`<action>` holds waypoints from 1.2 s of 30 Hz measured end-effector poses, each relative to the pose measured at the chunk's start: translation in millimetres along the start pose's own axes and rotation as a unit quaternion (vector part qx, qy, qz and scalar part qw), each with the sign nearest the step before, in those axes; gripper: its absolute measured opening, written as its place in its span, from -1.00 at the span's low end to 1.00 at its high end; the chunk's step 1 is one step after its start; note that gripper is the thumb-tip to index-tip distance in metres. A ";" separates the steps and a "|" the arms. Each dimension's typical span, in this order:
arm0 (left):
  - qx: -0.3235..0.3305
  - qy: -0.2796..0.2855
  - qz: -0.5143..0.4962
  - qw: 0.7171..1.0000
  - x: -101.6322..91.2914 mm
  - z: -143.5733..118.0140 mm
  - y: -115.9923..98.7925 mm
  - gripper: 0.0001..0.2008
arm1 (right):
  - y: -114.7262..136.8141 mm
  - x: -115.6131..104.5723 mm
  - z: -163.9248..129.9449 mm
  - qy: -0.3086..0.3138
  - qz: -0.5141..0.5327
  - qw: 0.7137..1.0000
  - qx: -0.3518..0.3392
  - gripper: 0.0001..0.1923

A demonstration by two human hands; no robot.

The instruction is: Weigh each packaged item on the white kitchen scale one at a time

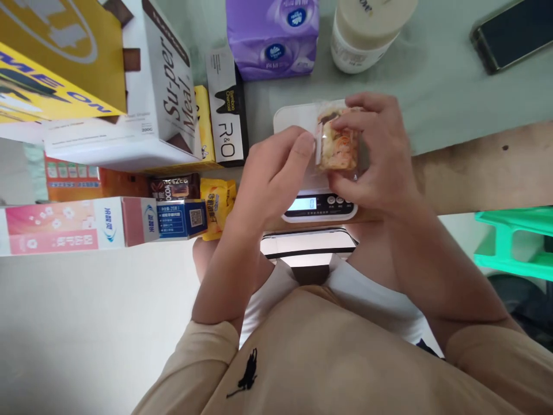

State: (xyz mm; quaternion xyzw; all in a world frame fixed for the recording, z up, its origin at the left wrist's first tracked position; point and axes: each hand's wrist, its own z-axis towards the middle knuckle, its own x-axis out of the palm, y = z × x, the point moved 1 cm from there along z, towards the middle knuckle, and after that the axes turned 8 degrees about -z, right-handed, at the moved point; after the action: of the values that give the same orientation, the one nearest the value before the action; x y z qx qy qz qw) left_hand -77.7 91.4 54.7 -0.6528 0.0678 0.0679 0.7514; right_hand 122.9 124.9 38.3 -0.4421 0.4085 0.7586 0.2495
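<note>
Viewed on my head feed, nearest first.

Item: tan shirt (328,357), one, black motif on the chest; white shorts (371,291) beyond it.

Item: green stool (503,248), partly in frame at right, lower than the tabletop (475,164), whose bare wooden edge shows.

Item: pink-and-white box (73,227), lying lengthwise at the near left edge; a blue box (181,222) just beside its right end, then a yellow packet (219,207).

Item: white kitchen scale (291,121), display lit and facing me; I read what looks like a zero.

Item: left hand (274,167), fingers curled, thumb close against them, a narrow grip at the left side of the snack packet; whether it pinches the wrapper I cannot tell.

Item: right hand (384,153), holding the snack packet between thumb and fingers from the right.

Item: snack packet (332,151), clear wrapper, over the scale's plate; resting or raised, I cannot tell.

Item: black-and-grey R&O box (225,112), left of the scale; white Su-per Meal box (168,86) farther left.

Item, far row: purple tissue pack (272,37), cream-lidded jar (365,40), dark-screened phone (514,34), all on green cloth (436,75).
</note>
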 end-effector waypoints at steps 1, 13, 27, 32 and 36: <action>0.004 -0.019 -0.004 1.000 0.4 0.3 0.8 -0.35 | -2.7 1.3 -0.4 0.005 0.007 1.000 -0.008 -0.38; 0.046 -0.131 -0.062 0.988 -3.0 3.6 -2.7 -0.47 | 3.3 1.9 4.6 0.043 -0.023 0.998 -0.032 -0.28; 0.056 -0.142 -0.043 0.987 -10.5 5.0 7.8 -0.19 | -54.2 53.2 19.8 -0.286 0.161 0.913 0.245 -0.49; 0.072 -0.145 -0.038 0.986 -14.2 3.7 12.3 -0.18 | -43.1 46.7 18.9 -0.294 0.110 0.924 0.220 -0.59; 0.069 -0.143 -0.045 0.986 -14.8 3.3 11.4 -0.26 | -34.6 42.7 17.7 -0.304 0.098 0.929 0.185 -0.61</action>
State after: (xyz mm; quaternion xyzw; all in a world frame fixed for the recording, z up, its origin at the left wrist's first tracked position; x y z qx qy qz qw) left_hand -94.3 96.1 46.9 -0.5854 -0.0652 0.1224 0.7988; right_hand 119.5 159.2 -7.9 -0.0939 0.4872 0.7886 0.3632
